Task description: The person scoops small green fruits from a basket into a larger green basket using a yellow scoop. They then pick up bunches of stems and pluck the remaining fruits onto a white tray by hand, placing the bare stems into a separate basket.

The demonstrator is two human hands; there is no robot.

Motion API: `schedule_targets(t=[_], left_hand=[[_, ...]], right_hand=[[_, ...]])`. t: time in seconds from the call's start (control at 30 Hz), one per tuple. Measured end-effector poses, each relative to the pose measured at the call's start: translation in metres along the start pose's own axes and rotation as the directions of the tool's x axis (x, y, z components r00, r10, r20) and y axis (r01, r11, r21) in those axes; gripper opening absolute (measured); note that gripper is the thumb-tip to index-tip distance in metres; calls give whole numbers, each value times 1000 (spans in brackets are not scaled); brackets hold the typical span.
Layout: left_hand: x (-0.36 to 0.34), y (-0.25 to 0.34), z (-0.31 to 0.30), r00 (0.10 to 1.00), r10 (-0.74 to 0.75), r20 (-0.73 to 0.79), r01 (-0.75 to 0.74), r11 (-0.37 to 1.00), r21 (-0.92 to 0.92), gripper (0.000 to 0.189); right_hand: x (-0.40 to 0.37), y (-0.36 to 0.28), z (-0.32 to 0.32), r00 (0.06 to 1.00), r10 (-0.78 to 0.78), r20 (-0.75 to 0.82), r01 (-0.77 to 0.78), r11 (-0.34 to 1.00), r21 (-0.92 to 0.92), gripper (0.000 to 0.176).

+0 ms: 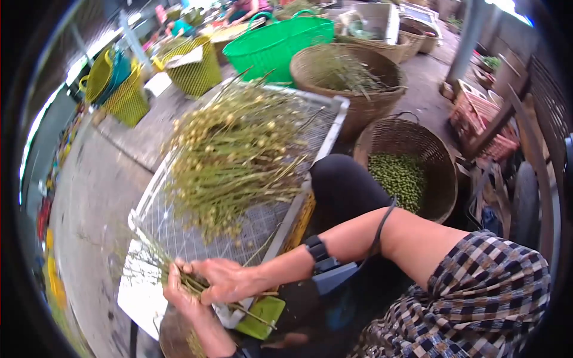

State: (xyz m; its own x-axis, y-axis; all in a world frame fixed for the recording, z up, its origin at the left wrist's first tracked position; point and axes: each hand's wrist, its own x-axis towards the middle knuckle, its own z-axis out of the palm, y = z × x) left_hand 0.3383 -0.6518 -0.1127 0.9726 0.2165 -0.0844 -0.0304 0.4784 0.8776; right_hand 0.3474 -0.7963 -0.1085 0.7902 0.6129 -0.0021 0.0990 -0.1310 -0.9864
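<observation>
My left hand [184, 293] is closed around a small bundle of green plant stems [194, 285] near the front corner of the tray. My right hand [225, 279] lies over the same stems, its fingers bent against them, close to my left hand. Thin feathery tops spread out to the left of my hands, and cut stem ends stick out to the lower right. Just beyond my hands, a big heap of stalks with round yellowish pods [239, 149] lies on a white mesh tray [158, 206].
Right of my knee stands a wicker basket [439, 161] with round green pods [397, 179]. Behind are a larger woven basket [346, 113], a green tub [277, 45] and yellow mesh baskets [200, 74]. A green scoop-like container [262, 316] sits below my hands. Other people work at the back.
</observation>
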Motion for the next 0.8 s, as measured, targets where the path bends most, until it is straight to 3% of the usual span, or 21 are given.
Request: schedule_targets(t=[0.03,0.1,0.17,0.2,0.23,0.27,0.33,0.37,0.4,0.47,0.5,0.53,0.57,0.6,0.63,0.67,0.7,0.73,0.8], left_hand=[[-1,-2,7,999,-5,32,5,1000,4,17],[-1,-10,17,997,41,-59,-40,999,6,18],[4,-17,21,999,29,-24,-28,999,24,19],[6,-19,18,1000,25,-15,-24,999,40,21],[12,-18,10,995,-3,101,-5,997,81,22],[11,-18,22,993,-10,115,0,996,84,22],[3,-17,46,984,155,93,-176,937,301,26],[9,-22,43,960,229,158,-270,904,330,39],[8,-23,50,961,225,162,-268,906,329,39],[2,-22,62,970,189,150,-221,947,235,54],[5,-20,49,946,125,300,-228,912,341,66],[6,-21,46,945,124,302,-228,913,339,66],[7,-23,44,972,81,218,-161,911,380,62],[8,-25,41,991,37,130,-89,904,419,58],[11,-27,37,991,32,128,-84,902,423,58],[16,-32,32,1000,15,-7,-9,861,508,51],[20,-36,25,990,12,-144,74,813,578,44],[23,-41,10,990,11,-143,75,810,582,44],[22,-58,-31,993,81,85,-111,406,907,27]], right_hand=[[-1,3,-4,998,-54,-27,53,998,-31,53],[-7,4,-16,991,-109,-74,105,992,-65,48],[-17,7,-29,978,-182,99,151,953,262,39],[-19,9,-30,980,-182,82,154,952,265,39],[-22,10,-30,979,-202,-7,201,966,160,37],[-24,9,-34,969,-229,-95,234,971,48,36],[-29,7,-49,970,-211,-122,208,977,-38,35],[-29,8,-56,961,-197,-192,169,974,-154,33],[-32,1,-67,947,-191,-259,120,956,-266,31],[-39,-18,-112,983,-46,-175,-18,937,-348,28],[-48,-35,-141,984,39,-177,-114,892,-438,25],[-47,-29,-163,965,-78,-251,-71,842,-534,19],[-43,-10,-189,932,-234,-276,-43,686,-727,24],[-63,-44,-221,925,-122,-359,-110,820,-562,31],[-64,-26,-256,844,-351,-405,-95,647,-757,39],[-58,0,-305,755,-484,-443,-110,572,-813,41],[-83,-56,-320,732,-201,-651,-425,612,-667,43],[-85,-46,-359,605,-301,-737,-437,648,-624,33],[-101,-40,-444,480,-320,-817,-648,498,-576,33]])
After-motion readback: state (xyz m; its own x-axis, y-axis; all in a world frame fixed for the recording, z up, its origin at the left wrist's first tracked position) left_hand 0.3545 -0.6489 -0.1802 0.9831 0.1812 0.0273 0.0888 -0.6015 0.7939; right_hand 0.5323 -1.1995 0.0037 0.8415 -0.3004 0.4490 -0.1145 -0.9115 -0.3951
